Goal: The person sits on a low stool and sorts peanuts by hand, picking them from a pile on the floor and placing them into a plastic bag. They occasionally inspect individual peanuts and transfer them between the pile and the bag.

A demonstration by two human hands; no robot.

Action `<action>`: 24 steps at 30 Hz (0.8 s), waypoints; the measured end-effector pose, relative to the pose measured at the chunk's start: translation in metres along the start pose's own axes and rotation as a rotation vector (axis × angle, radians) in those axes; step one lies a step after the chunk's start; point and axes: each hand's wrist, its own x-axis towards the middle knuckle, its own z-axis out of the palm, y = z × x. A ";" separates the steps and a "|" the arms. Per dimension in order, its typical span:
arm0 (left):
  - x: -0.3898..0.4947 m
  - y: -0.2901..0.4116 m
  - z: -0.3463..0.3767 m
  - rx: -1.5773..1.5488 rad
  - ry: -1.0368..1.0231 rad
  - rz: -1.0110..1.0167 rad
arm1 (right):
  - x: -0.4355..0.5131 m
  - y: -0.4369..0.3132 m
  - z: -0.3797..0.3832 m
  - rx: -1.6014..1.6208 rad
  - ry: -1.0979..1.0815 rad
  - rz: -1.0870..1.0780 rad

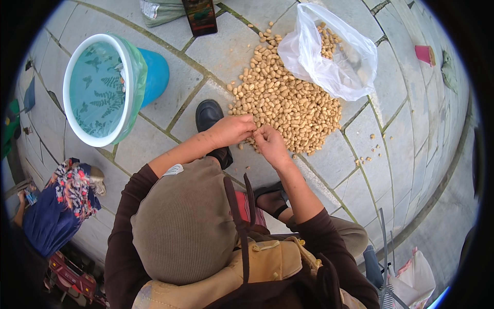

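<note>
A wide heap of unshelled peanuts (287, 110) lies on grey stone paving before me. My left hand (236, 129) and my right hand (270, 143) meet at the heap's near left edge, with fingertips pinched close together. Whatever may be between the fingertips is too small to make out. A translucent white plastic bag (347, 77), open and with some peanuts inside, rests on the far right part of the heap. Left of the heap, a blue bucket (155, 77) stands beside a white-rimmed basin (94, 90) with a leaf pattern, a green plastic liner and some pale bits at its right side.
Beyond the heap are a dark box-like object (200, 17) and a green sack (164, 13). Loose peanuts and shell bits (364, 159) lie to the right. A person in floral and blue clothing (63, 204) is at the left. A pink pot (424, 55) lies far right.
</note>
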 end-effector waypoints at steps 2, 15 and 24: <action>0.005 -0.002 -0.004 0.203 -0.073 -0.157 | -0.002 -0.011 0.002 0.102 -0.045 0.021; 0.024 -0.009 0.004 -0.150 0.023 -0.268 | 0.002 -0.248 0.143 -0.413 -0.194 -1.149; -0.003 -0.013 0.004 0.523 0.030 -0.372 | -0.015 -0.007 -0.014 -0.656 0.397 -0.528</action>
